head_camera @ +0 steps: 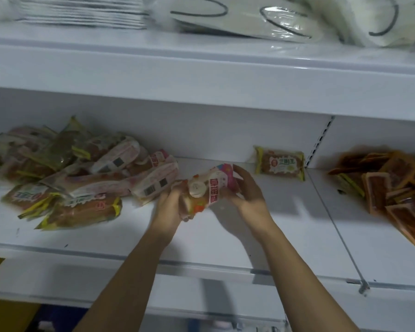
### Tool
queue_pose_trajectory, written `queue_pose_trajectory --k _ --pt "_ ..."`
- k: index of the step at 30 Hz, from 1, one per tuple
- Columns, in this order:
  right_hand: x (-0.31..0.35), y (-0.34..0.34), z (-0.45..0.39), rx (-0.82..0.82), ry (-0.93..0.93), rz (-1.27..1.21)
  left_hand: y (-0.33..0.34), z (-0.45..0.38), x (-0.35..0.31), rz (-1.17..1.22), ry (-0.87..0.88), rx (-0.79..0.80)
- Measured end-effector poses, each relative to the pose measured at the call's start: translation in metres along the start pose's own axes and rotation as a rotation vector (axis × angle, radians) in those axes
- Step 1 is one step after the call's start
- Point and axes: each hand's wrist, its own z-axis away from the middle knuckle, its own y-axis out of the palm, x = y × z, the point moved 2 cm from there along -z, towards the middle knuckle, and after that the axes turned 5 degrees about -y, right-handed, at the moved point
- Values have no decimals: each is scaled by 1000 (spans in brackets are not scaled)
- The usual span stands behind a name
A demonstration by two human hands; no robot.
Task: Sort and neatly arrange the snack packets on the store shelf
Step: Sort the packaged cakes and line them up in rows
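Packet (210,188) between both hands, left hand (171,204) gripping, right hand (247,190) cupping it

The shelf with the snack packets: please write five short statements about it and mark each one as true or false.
1. Both hands hold one pink and white packet. True: the left hand and the right hand grip it from either side.
2. The yellow-edged packet at the back wall lies inside the big pile. False: it lies alone, apart from the mixed pile on the left.
3. The orange-brown packets lie to the right of the wire divider. True.
4. The held packet rests flat on the shelf. False: the hands hold it up above the board.
5. The upper shelf carries snack packets too. False: it carries white goods in clear plastic.
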Motion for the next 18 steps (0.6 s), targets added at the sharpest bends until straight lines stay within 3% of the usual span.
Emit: queue_pose_trajectory --k 3,7,14,18 --pt "11 -1 8 38 43 16 -5 10 -8 49 5 156" --pt "16 -4 13 -3 59 5 -6 20 -14 -131 96 81" --pt "17 -4 16 -24 73 -28 -7 23 -28 -7 169 8" --pt "25 -3 9 -180 86 -239 -7 24 -21 -107 76 169"
